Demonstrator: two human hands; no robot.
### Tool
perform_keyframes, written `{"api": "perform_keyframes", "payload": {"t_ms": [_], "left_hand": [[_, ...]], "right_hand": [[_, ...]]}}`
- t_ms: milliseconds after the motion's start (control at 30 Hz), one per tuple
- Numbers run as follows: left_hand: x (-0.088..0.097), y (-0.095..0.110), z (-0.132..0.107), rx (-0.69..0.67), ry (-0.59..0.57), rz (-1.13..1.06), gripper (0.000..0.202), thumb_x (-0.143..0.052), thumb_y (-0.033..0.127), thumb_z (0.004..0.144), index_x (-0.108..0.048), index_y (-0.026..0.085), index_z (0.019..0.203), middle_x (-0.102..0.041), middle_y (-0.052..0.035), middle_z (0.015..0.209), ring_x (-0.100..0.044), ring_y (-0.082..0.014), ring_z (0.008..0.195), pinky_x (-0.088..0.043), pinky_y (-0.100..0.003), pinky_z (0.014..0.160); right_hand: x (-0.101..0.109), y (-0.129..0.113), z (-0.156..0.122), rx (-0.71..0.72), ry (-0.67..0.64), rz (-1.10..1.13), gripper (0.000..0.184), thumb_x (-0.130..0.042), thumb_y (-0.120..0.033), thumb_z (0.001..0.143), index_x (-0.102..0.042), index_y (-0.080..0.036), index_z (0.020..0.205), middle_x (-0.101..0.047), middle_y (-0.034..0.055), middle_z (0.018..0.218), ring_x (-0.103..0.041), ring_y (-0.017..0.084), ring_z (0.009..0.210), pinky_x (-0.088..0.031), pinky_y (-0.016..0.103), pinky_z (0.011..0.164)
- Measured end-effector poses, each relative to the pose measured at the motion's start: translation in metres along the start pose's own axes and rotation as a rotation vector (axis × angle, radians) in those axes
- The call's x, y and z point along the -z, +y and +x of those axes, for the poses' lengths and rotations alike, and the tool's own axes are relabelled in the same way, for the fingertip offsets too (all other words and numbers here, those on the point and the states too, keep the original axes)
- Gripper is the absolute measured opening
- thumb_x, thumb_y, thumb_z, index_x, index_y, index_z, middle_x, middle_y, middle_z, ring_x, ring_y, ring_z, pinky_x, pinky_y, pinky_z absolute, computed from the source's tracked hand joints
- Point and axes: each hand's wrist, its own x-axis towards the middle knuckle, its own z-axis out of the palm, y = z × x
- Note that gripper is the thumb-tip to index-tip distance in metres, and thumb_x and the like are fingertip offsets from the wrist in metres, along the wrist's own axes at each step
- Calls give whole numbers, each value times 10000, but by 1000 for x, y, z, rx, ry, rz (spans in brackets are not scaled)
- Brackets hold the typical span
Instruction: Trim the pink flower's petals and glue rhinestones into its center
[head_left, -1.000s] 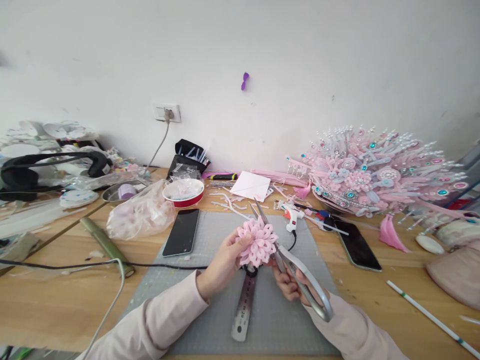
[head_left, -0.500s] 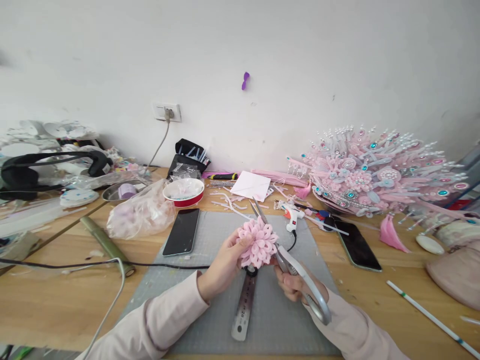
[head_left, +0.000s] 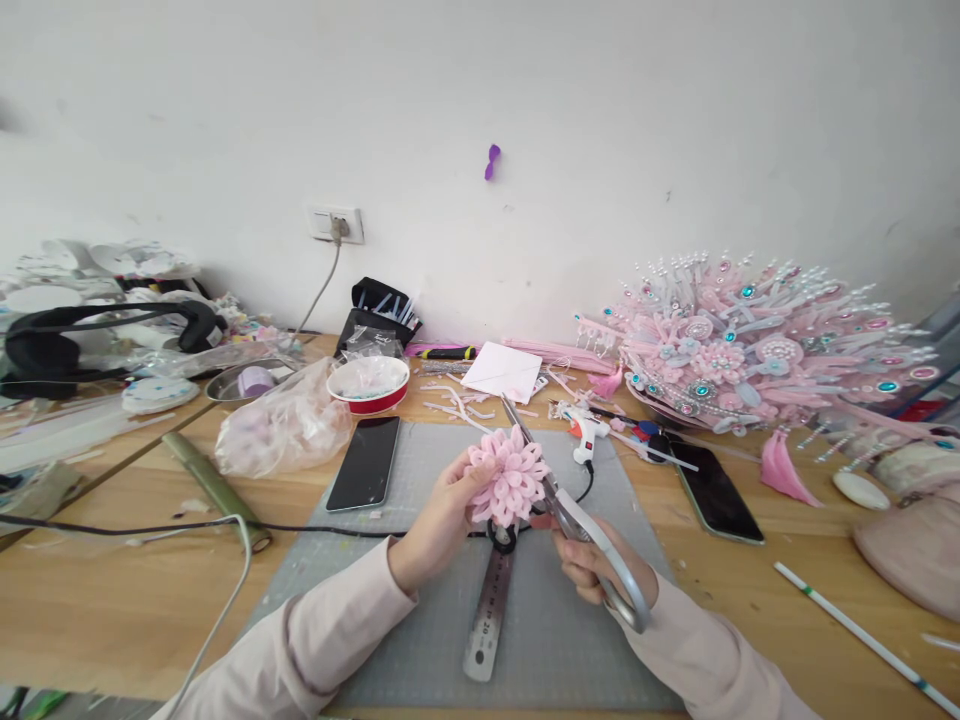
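My left hand (head_left: 439, 510) is closed round the left side of a fluffy pink flower (head_left: 510, 478) of looped petals, the thumb lying on its front. In my right hand (head_left: 589, 560) are silver-grey scissors (head_left: 596, 545), their blades pointing up and away behind the flower's right edge. The blades look nearly closed, and whether they touch the flower cannot be made out. Below the flower, a steel ruler (head_left: 487, 620) lies on the grey cutting mat (head_left: 405, 640), with a dark ring-shaped thing at its upper end.
A white glue gun (head_left: 587, 435) lies beyond my right hand. Phones lie left (head_left: 365, 463) and right (head_left: 716, 490). A jewelled pink headdress (head_left: 750, 350) stands at the back right. At the left are a red-and-white bowl (head_left: 369, 400), a plastic bag (head_left: 285, 425), a green tube (head_left: 214, 490) and cables.
The flower and my left hand have shifted slightly left and up. The scissor blades, spread apart before, have come nearly together.
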Motion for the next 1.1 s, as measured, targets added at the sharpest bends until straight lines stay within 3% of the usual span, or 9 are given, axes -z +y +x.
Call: {"api": "perform_keyframes", "payload": {"t_ms": [200, 367, 767, 933, 1033, 1100], "left_hand": [[3, 1, 1, -29, 11, 27, 397, -650, 373, 709, -609, 111, 1005, -677, -124, 1006, -631, -232, 879, -472, -283, 724], [5, 1, 2, -31, 1, 17, 405, -665, 370, 694, -610, 116, 1005, -678, -127, 1015, -633, -242, 892, -477, -309, 766], [3, 3, 3, -37, 6, 25, 349, -627, 358, 729, -640, 113, 976, -689, -119, 1003, -637, -240, 902, -477, -295, 771], [5, 3, 3, -41, 25, 97, 358, -581, 395, 759, -632, 112, 972, -704, -99, 897, -652, -214, 749, -469, -256, 598], [6, 3, 3, -44, 16, 120, 348, -558, 395, 775, -635, 111, 961, -704, -93, 854, -646, -194, 697, -452, -247, 576], [6, 2, 2, -34, 12, 143, 354, -549, 412, 776, -642, 107, 932, -699, -80, 773, -613, -158, 570, -418, -236, 499]], "right_hand": [[14, 1, 0, 5, -144, 89, 513, -711, -520, 609, -617, -241, 1029, -275, -88, 604, -153, -1, 413, -85, 130, 335], [20, 4, 3, 18, -256, 16, 579, -699, -536, 611, -584, -240, 1096, -299, -77, 638, -177, -1, 411, -115, 130, 336], [14, -2, 4, 56, -156, -50, 553, -701, -525, 604, -601, -213, 1050, -293, -95, 579, -144, 4, 381, -103, 137, 307], [17, 2, 6, 35, -120, -30, 503, -716, -481, 602, -620, -212, 1016, -289, -104, 548, -137, -2, 356, -98, 131, 293], [18, 4, 5, 14, -99, 0, 483, -721, -456, 607, -626, -202, 1006, -296, -103, 545, -144, -2, 357, -98, 134, 297], [19, 5, 5, 15, -96, 13, 485, -723, -442, 613, -621, -194, 1018, -284, -105, 540, -136, 1, 365, -96, 136, 302]]}}
